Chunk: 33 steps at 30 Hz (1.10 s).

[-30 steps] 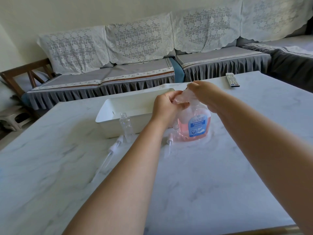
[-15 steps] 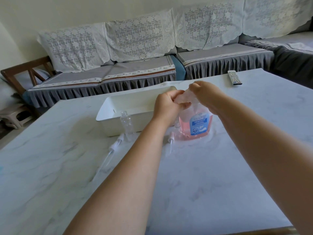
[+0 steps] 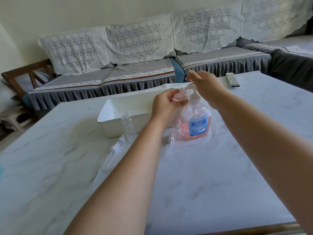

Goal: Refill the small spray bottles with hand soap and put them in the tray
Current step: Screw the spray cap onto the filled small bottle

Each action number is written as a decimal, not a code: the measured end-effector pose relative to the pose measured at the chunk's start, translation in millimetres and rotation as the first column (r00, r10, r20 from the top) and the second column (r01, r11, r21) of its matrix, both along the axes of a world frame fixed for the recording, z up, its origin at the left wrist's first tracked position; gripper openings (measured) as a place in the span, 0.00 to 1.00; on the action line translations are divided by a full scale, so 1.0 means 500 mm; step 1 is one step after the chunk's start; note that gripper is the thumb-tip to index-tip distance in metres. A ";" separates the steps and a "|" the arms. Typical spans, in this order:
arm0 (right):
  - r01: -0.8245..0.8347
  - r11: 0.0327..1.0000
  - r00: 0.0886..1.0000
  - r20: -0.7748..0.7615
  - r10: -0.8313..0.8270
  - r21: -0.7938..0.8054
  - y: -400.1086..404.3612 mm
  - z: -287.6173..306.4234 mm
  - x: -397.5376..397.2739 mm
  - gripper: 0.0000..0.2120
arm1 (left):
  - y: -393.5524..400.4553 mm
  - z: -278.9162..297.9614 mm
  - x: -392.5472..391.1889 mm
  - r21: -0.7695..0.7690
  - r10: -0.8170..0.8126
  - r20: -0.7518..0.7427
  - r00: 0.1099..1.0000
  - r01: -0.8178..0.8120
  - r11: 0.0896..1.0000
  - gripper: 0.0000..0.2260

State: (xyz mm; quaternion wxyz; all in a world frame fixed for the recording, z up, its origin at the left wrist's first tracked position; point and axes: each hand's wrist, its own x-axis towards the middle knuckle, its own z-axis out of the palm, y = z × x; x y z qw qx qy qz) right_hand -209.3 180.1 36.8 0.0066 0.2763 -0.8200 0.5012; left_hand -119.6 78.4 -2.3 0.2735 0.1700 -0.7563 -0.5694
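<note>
Left hand (image 3: 165,103) pinches a light, slippery small bottle (image 3: 179,96) at the pump (image 3: 193,92) spout; right hand (image 3: 202,82) hovers open above.

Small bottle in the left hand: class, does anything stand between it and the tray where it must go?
Nothing visible does. The left hand holds the small bottle at the pump's spout, just above the near edge of the open white tray. The soap bottle stands to the right, outside that path.
</note>
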 end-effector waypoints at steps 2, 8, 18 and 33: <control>0.026 0.999 0.991 -0.132 -0.029 -0.019 0.001 0.005 0.001 0.20 | -0.006 0.004 0.006 0.010 0.035 0.005 0.999 -0.035 0.999 0.20; 0.025 0.995 0.889 -0.453 -0.066 -0.096 -0.001 0.000 0.040 0.08 | -0.042 0.014 0.052 -0.040 0.108 0.039 0.993 -0.107 0.993 0.18; -0.048 0.998 0.933 -0.356 0.054 0.026 -0.042 -0.047 0.164 0.02 | -0.099 0.001 0.173 -0.130 0.173 0.158 0.972 -0.153 0.980 0.07; -0.039 0.933 0.956 -0.258 0.139 0.358 -0.115 -0.169 0.192 0.12 | -0.158 -0.040 0.247 -0.267 0.170 0.182 0.969 -0.117 0.956 0.10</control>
